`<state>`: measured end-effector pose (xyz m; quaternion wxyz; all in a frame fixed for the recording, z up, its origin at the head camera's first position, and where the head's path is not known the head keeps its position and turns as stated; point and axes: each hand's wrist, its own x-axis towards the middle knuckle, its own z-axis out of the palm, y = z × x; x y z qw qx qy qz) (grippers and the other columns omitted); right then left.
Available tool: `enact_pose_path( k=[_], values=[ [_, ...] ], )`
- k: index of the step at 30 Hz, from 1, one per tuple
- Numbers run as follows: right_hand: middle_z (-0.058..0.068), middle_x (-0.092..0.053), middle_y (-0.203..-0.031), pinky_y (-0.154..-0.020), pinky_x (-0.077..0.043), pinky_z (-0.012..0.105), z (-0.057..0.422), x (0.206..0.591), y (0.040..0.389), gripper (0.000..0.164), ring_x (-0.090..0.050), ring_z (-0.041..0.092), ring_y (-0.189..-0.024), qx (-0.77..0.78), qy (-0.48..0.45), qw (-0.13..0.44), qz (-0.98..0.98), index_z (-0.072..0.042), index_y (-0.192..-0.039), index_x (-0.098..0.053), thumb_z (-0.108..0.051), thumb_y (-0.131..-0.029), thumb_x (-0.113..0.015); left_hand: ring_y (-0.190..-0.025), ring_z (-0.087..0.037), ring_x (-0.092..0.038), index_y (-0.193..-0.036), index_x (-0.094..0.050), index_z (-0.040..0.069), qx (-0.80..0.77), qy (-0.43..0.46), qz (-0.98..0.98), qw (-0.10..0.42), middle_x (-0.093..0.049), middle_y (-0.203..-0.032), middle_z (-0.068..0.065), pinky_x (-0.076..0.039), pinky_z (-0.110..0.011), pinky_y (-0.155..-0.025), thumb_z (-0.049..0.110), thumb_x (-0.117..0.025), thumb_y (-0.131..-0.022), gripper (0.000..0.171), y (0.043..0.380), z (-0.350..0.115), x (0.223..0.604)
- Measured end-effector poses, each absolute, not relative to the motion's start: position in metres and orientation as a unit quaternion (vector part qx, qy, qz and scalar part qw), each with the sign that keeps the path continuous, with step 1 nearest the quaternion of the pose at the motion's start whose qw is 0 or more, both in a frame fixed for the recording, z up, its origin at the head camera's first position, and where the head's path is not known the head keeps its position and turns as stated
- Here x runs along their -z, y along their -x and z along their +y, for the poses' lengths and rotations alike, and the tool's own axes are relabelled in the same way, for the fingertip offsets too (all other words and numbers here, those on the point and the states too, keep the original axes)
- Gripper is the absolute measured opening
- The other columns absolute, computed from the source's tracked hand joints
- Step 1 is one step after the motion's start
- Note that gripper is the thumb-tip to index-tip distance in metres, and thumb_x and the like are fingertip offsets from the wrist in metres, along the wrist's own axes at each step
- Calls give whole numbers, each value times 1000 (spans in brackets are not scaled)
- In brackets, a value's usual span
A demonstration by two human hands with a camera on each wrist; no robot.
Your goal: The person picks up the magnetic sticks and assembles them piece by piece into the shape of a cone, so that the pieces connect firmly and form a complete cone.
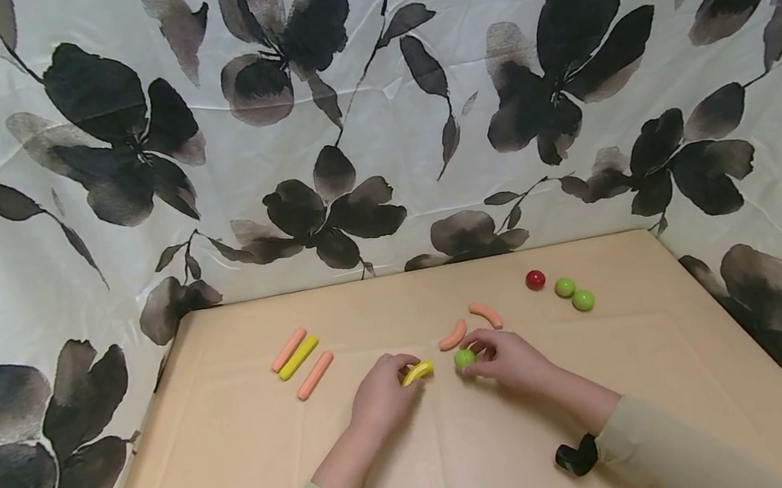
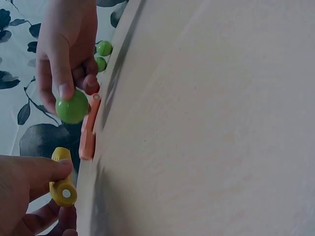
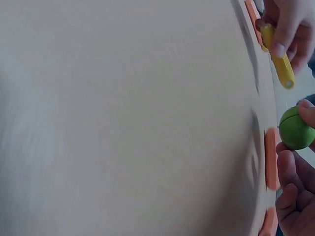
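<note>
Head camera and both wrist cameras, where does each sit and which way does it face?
Head: on the head, facing forward and down at the table and patterned cloth; left hand, right hand and forearms show.
Left wrist: on that wrist, facing the yellow piece; both hands show.
Right wrist: on that wrist, facing the green ball; both hands show.
The wrist views share the yellow piece and green ball.

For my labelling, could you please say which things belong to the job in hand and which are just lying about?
Seemingly in the job:
curved yellow piece (left hand)
green ball (right hand)

Lying about:
two curved pink pieces
two pink sticks
yellow stick
red ball
two other green balls
</note>
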<state>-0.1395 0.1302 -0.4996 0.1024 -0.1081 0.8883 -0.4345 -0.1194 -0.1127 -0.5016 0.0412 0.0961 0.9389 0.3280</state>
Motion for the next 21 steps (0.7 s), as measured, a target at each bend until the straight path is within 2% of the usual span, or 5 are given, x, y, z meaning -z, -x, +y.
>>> enact_pose_path(
  k=[10, 21],
  values=[
    [-4, -69, -99, -71, -49, 29, 118, 506, 153, 40, -60, 13, -79, 450, 134, 107, 876, -16, -119, -69, -22, -83, -82, -74, -9, -52, -112, -71, 17, -347, -85, 933, 33, -56, -88, 6, -45, -30, -66, 21, -77, -84, 28, 126, -96, 504],
    [-4, -70, -100, -68, -48, 28, 118, 511, 168, 37, -56, 13, -77, 434, 169, 114, 877, -16, -118, -69, -24, -83, -81, -75, -11, -51, -108, -71, 18, -337, -56, 939, 38, -56, -88, 5, -44, -33, -68, 27, -76, -87, 23, 132, -91, 512]
  ],
)
